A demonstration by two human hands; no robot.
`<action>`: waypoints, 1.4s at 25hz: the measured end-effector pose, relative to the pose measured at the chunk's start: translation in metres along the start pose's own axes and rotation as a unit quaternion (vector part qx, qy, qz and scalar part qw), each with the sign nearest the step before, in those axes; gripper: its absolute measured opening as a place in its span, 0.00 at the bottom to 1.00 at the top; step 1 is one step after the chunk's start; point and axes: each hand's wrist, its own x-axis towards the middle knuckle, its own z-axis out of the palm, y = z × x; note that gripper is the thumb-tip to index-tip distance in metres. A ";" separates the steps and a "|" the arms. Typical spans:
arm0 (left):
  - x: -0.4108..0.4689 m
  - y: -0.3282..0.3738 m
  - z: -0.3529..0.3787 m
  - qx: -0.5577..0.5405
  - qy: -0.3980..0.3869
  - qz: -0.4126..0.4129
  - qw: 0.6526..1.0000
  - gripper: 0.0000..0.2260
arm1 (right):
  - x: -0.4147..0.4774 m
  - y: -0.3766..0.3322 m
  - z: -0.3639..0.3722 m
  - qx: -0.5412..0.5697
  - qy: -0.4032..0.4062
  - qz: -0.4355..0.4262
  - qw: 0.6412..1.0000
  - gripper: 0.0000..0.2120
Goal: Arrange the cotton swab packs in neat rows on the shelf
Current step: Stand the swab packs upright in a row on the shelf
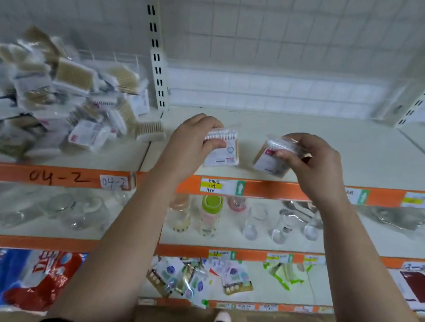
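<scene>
Both hands are busy. My left hand pinches the left pack by its top edge, thumb in front and fingers behind. My right hand pinches the right pack the same way. Both packs hang over the front of the shelf, just behind the orange edge strip, near each other but apart. The left pack is upright, facing me, its row of swab tips running left to right. The right pack is tilted and turned askew, so I reckon it needs squaring to match before the two go down side by side. I can't tell if either bottom edge touches the shelf yet. The loose pile of packs sits well off to my left, nearer my left hand.
</scene>
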 end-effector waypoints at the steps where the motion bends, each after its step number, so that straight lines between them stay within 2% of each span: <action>1: 0.012 -0.009 0.006 0.002 -0.001 -0.001 1.000 0.11 | 0.013 0.006 0.003 0.005 0.002 0.001 1.000 0.08; 6: 0.076 -0.053 0.038 0.021 -0.022 -0.040 0.999 0.12 | 0.076 0.038 0.019 0.025 -0.014 0.008 1.000 0.07; 11: 0.118 -0.083 0.067 0.026 -0.032 -0.102 0.994 0.14 | 0.119 0.069 0.042 0.026 -0.069 0.009 0.997 0.08; 16: 0.151 -0.111 0.082 0.028 0.002 -0.105 0.994 0.14 | 0.152 0.076 0.057 0.029 -0.103 0.011 0.994 0.10; 30: 0.200 -0.151 0.114 0.071 0.070 -0.077 0.992 0.11 | 0.180 0.090 0.084 0.005 -0.112 0.032 0.993 0.07; 35: 0.197 -0.152 0.113 0.084 0.065 -0.092 0.990 0.18 | 0.181 0.091 0.090 0.003 -0.116 0.046 0.992 0.07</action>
